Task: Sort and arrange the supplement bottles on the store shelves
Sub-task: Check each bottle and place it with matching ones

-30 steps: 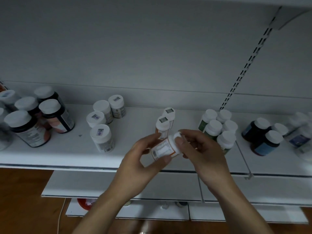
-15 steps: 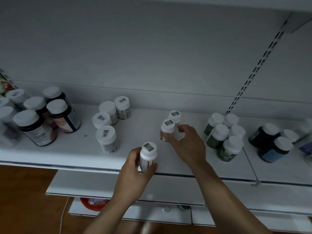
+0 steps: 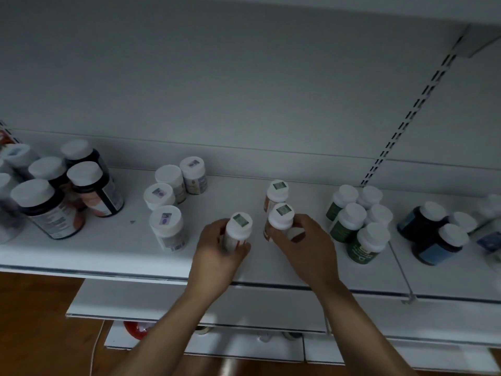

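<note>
My left hand (image 3: 217, 251) grips an upright white bottle with an orange label (image 3: 238, 229), standing on the white shelf (image 3: 130, 240) near its front. Just to the right, my right hand (image 3: 303, 245) wraps around a second orange-label bottle (image 3: 280, 217). A third bottle of the same kind (image 3: 276, 192) stands directly behind that one, untouched. All three have white caps with a small square sticker on top.
Several grey-label white bottles (image 3: 168, 226) stand left of my hands, large dark bottles (image 3: 48, 210) at far left. Green-label bottles (image 3: 366, 242) cluster on the right, dark blue-label ones (image 3: 433, 240) further right. A slotted upright (image 3: 406, 118) runs up the back wall. Lower shelves lie below.
A second ago both hands held one bottle in the air. My left hand has since stood it on the shelf, and my right hand reached to the front orange-label bottle and took hold.
</note>
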`<act>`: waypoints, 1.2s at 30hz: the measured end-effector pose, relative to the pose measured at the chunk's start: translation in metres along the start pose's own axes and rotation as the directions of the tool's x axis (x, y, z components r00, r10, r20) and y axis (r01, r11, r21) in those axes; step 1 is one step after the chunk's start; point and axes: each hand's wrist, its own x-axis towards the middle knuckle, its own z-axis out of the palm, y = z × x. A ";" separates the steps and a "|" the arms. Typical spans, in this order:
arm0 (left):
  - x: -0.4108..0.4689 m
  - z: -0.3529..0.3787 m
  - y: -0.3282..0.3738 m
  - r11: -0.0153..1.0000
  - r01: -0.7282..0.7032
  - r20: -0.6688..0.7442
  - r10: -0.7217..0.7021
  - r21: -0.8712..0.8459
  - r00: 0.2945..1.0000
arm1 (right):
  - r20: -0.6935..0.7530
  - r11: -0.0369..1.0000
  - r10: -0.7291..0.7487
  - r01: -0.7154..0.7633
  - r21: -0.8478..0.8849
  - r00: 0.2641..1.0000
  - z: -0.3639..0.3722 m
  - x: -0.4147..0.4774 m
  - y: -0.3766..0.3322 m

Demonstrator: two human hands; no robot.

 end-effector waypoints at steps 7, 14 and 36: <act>0.073 0.027 0.007 0.999 -0.045 0.064 0.047 -0.024 0.997 | 0.017 0.996 0.052 -0.053 0.072 0.999 -0.017 -0.022 0.005; 0.068 0.025 0.002 0.999 0.011 0.094 -0.008 -0.036 0.995 | 0.042 0.990 0.068 -0.073 0.120 0.997 -0.025 -0.028 0.005; -0.047 -0.008 0.056 0.893 -0.396 0.149 0.431 -0.213 0.890 | -0.118 0.837 -0.408 0.423 0.347 0.905 -0.043 -0.068 -0.048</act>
